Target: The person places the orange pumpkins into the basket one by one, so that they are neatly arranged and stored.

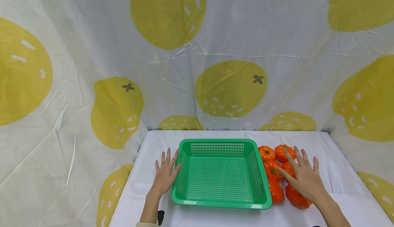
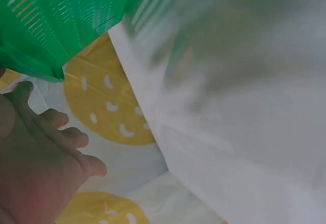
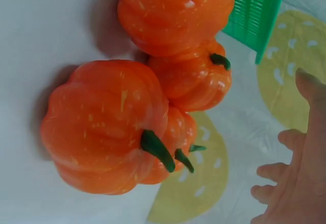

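The left hand, beside the green basket, and the right hand, over orange pumpkins, are apart, fingers spread, gripping nothing. The pumpkins cluster along the basket's right side, seemingly for short reach; beyond hangs lemon-patterned cloth, probably as backdrop.

Makeshift tabletop booth, enclosed at back and sides by hung cloth printed with yellow fruit, table covered in white, room beyond hidden.
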A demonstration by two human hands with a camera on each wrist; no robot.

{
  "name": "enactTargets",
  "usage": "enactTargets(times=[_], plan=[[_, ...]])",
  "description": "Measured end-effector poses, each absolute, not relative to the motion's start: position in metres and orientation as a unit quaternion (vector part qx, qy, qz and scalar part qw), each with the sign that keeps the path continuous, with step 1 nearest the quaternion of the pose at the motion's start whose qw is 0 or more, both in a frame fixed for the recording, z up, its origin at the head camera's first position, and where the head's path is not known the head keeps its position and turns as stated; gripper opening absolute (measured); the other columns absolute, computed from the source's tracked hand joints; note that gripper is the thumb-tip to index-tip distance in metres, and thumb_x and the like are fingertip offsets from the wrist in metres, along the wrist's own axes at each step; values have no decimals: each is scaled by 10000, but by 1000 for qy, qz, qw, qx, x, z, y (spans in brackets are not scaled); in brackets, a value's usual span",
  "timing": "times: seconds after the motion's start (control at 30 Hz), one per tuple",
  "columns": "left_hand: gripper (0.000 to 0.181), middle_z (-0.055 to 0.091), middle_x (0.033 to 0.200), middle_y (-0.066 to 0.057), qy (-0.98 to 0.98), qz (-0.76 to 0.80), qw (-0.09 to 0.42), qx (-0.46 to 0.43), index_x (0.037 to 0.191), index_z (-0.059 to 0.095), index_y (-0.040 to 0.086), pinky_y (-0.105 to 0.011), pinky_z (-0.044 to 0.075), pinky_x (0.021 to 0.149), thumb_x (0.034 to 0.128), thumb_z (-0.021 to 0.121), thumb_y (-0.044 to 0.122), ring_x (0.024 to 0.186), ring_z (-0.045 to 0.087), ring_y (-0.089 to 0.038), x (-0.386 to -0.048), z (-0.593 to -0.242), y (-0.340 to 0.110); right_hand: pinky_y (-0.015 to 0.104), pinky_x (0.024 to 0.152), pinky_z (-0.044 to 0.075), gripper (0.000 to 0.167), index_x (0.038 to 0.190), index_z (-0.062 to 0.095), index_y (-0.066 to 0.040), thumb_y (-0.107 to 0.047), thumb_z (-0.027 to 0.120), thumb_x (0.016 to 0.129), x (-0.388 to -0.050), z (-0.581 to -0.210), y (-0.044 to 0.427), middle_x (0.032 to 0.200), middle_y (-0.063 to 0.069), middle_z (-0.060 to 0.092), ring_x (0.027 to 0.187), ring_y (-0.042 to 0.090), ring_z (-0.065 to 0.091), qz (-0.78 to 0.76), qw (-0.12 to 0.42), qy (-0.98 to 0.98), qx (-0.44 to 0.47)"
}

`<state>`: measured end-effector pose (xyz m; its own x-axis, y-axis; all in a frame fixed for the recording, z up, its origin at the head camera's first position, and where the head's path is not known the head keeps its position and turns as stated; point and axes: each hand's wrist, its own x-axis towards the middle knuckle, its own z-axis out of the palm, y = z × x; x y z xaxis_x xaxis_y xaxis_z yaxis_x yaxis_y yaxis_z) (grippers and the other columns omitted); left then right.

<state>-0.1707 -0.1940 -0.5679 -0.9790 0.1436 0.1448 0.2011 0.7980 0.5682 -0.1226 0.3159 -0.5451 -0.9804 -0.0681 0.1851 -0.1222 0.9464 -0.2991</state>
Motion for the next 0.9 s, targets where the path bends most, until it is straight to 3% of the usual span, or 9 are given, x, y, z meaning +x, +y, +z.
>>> enactTargets(times=[0.4, 0.6, 0.73, 0.9], plan=[[591, 126, 1740, -161, -930, -356, -4, -88, 1646, 282, 312, -799, 27, 1185, 1090, 472, 378, 1595, 61, -501, -165, -579, -190, 681, 1178, -269, 893, 1655, 159, -78, -556, 553, 1012, -114, -550, 330, 1674, 340, 105, 1558, 545, -27, 163, 82, -983, 25], [575, 85, 1748, -147, -899, -428, -39, -80, 1649, 256, 345, -781, -21, 1199, 1108, 448, 347, 1605, 14, -474, -164, -580, -191, 668, 1157, -302, 897, 1677, 59, -178, -552, 541, 1018, -107, -553, 343, 1668, 360, 78, 1554, 555, -82, 172, 72, -982, 8], [567, 90, 1751, -141, -877, -473, -56, -71, 1652, 233, 360, -758, -44, 1217, 1118, 421, 345, 1613, -2, -448, -165, -583, -191, 678, 1146, -306, 888, 1678, 63, -184, -532, 549, 1020, -102, -555, 354, 1670, 362, 63, 1552, 560, -93, 175, 76, -982, 4], [554, 99, 1757, -86, -839, -535, -71, -71, 1651, 205, 385, -733, 24, 1242, 1131, 390, 342, 1625, 28, -392, -165, -589, -190, 710, 1123, -303, 904, 1673, 33, -156, -544, 531, 1026, -96, -562, 367, 1653, 388, 35, 1524, 606, -65, 177, 59, -982, -18]])
